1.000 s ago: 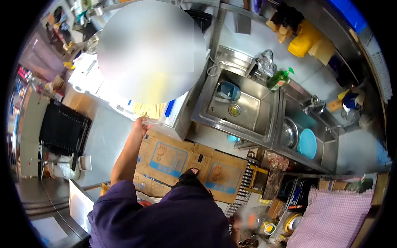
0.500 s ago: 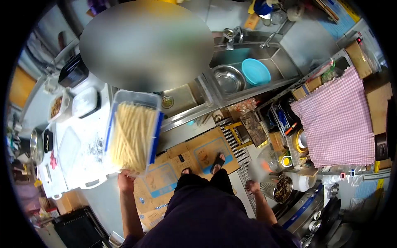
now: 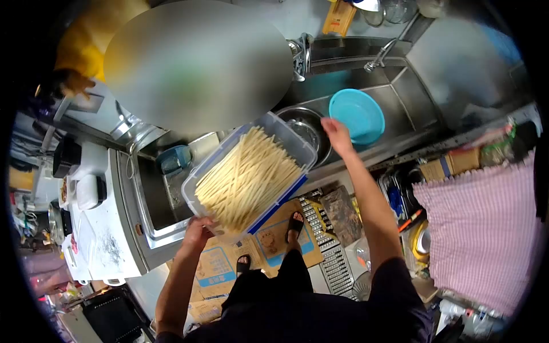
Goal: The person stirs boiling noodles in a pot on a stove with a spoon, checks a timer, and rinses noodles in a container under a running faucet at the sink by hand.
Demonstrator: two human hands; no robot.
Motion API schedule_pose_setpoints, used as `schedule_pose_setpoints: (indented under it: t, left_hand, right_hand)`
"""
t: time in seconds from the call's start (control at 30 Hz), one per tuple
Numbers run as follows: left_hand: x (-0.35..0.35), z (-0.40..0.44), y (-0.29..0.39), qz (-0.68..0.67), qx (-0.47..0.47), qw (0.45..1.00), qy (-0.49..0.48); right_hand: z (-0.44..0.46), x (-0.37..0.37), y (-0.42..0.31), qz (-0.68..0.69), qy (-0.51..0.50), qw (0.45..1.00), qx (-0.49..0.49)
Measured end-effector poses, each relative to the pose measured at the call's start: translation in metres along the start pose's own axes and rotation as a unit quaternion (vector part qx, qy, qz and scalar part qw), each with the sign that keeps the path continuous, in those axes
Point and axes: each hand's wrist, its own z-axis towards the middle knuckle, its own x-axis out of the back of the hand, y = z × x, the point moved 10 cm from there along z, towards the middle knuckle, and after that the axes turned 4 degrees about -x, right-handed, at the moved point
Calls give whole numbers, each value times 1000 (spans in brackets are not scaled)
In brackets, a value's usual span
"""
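Note:
A clear plastic container (image 3: 309, 150) with blue side clips holds a heap of pale, noodle-like sticks (image 3: 249, 177). Its near left corner is in the grip of my left hand (image 3: 200, 230), fingers wrapped at the rim. The container hangs tilted over the front edge of the sinks. My right hand (image 3: 336, 134) is raised past the container's right end, touching neither it nor the bowl. Beside that hand are a turquoise basin (image 3: 357, 114) and a metal bowl (image 3: 309, 127) in the right sink. The right fingers look extended, slightly blurred.
A blue-grey scoop (image 3: 173, 160) lies in the left sink (image 3: 151, 208). A white worktop (image 3: 108, 228) is at the left. Cardboard (image 3: 217, 266) covers the floor under my feet. A checked pink cloth (image 3: 474, 228) drapes over a shelf at the right. A tap (image 3: 380, 57) reaches over the right sink.
The container has moved right, from beside the white worktop to the sinks' front edge, carried by my left hand. My right hand has risen from low at the right to the turquoise basin.

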Motion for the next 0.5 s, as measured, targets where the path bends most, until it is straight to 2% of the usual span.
schedule_pose_setpoints:
  t: [0.1,0.17,0.2,0.27,0.3,0.33,0.37,0.4,0.43,0.5]
  left_hand:
    - [-52,54,7,7,12,999,35]
    - [-71,87,9,6,4,998,67]
    - [-90,100,13,16,10,999,50]
    - [-123,118,24,32,8,998,44]
    - [-130,126,27,31,9,998,48]
    - [-138,136,29,23,17,998,53]
    - [-145,144,28,14,25,998,57]
    - [-153,149,25,11,29,998,58]
    - [-160,154,22,15,33,997,68]
    - [-167,167,12,21,43,996,76]
  right_hand:
    - [157,-38,-5,-47,-26,987,153]
    - [240,-77,8,-42,-89,986,135]
    - [257,-87,2,-36,-95,986,135]
    - [282,-103,-15,-189,-76,960,191]
    - [299,-111,0,-187,-79,960,191]
    - [317,-143,37,79,-250,961,85]
    - [317,-169,55,333,-393,857,-34]
    - [309,-153,37,38,-370,927,46]
    - [302,-135,23,38,-369,927,44]
    - [288,-93,10,213,-326,920,-53]
